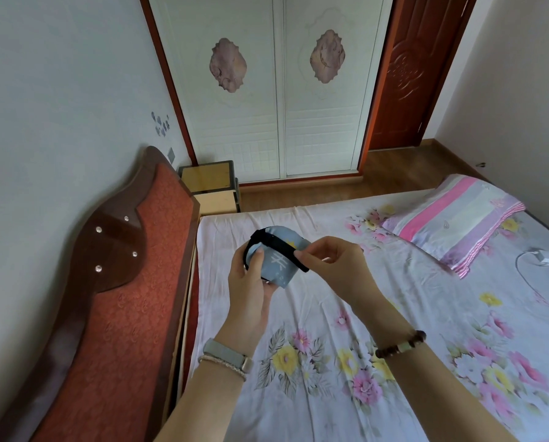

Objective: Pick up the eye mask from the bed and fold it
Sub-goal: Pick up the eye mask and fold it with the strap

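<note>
Above bed (330, 314) | left hand (251, 291) cups eye mask (276, 263) | right hand (333, 266) pinches strap (279, 247)

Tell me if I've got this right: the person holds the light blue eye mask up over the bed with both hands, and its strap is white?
Not quite. In the head view the strap is black, not white. The rest holds: the left hand and the right hand hold the light blue eye mask up over the bed.
</note>
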Available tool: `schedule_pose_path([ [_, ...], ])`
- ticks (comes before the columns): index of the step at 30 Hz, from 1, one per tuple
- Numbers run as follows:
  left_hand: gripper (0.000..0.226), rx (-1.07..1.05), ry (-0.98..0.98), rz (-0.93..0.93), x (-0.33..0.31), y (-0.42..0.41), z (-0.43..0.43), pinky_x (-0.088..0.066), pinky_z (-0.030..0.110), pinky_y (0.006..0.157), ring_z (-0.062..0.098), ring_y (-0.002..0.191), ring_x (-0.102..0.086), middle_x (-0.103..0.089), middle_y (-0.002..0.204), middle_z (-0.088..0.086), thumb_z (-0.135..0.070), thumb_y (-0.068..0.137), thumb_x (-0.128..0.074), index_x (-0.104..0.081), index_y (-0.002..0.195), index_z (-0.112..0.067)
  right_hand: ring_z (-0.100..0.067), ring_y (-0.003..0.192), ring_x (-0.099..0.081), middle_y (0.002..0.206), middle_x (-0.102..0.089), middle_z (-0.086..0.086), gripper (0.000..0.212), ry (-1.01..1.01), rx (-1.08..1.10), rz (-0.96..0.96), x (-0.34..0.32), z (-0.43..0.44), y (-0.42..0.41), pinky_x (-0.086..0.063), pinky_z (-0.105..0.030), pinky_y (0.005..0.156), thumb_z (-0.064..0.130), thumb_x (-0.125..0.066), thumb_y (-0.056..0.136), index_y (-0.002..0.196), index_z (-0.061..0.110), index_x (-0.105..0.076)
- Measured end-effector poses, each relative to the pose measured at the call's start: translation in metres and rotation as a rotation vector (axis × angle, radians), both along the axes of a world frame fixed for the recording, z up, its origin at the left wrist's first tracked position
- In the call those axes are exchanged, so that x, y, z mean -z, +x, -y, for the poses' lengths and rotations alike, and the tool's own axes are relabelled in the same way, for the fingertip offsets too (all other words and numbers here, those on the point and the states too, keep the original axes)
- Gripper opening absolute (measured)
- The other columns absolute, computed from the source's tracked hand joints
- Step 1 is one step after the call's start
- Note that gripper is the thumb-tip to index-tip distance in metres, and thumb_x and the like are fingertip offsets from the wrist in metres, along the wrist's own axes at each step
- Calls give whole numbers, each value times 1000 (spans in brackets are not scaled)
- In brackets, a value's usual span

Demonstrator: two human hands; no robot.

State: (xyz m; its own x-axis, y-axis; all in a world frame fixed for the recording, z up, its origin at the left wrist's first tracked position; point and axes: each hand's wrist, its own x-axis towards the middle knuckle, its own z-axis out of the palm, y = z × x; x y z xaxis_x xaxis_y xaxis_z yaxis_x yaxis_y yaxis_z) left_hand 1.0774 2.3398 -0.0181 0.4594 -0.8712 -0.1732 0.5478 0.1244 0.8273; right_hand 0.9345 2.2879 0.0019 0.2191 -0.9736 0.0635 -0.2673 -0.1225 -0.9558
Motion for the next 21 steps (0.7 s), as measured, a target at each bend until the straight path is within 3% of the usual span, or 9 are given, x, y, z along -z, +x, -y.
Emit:
schedule_pose_path([
  [3,35,-1,-28,11,1,-4,-1,-60,40,83,31,121,-60,-57,134,15,-13,99,-51,-51,134,-11,-6,62,-65,77,-73,0,20,69,107,55,7,-2,6,-54,-20,56,28,-82,78,83,14,-69],
  [7,36,1,-74,5,2,-5,-2,-59,38,82,29,122,-60,-57,135,13,-17,99,-51,-50,134,-12,-21,87,-71,100,-71,-8,38,284,104,218,11,-2,8,-60,-22,62,30,-82,78,107,11,-65],
  [11,36,5,-75,28,8,-6,-1,-55,43,92,30,124,-58,-57,136,14,-18,100,-48,-48,136,-11,-21,89,-74,94,-76,-8,25,391,-33,291,11,-5,7,-62,-28,76,27,-71,89,104,6,-71],
  [15,40,54,-59,90,13,-6,1,-50,47,101,32,125,-58,-58,136,17,-17,97,-54,-50,136,-9,-18,79,-76,87,-76,-11,16,354,-35,386,16,-2,6,-62,-28,72,15,-66,93,100,1,-69],
  [21,55,211,19,124,4,-2,5,-58,37,79,26,114,-66,-65,127,10,-15,78,-74,-56,131,-19,-18,71,-74,80,-76,-10,14,276,41,410,13,7,-13,-63,-32,67,11,-72,87,97,1,-72],
])
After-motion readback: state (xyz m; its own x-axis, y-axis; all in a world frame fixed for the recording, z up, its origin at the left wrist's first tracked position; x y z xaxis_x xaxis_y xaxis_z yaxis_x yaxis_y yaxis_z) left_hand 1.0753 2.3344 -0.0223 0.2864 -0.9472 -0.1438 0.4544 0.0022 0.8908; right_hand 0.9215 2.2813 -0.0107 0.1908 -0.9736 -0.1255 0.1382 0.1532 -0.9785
